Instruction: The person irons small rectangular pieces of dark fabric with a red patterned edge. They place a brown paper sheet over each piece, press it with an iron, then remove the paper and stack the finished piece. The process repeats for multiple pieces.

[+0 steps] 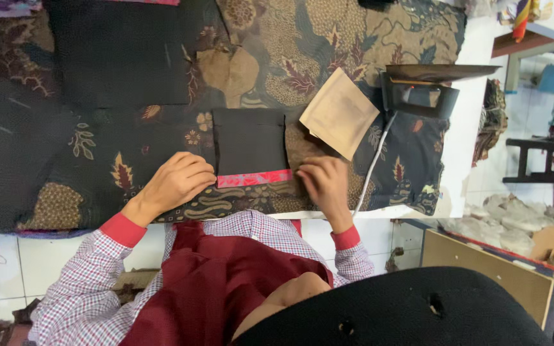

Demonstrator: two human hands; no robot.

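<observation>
A small black fabric piece (249,141) with a folded red patterned hem (254,178) lies on the batik-covered table (354,38). My left hand (177,182) rests with curled fingers at the left end of the red hem, touching it. At the right end of the hem, my right hand (324,184) presses down with its fingertips. Both hands pin the cloth flat; neither lifts it.
A tan paper piece (340,113) lies just right of the black piece. A dark clothes iron (421,86) stands at the table's right end, its white cord (371,168) running down past my right hand. A larger black cloth (123,54) lies at the upper left.
</observation>
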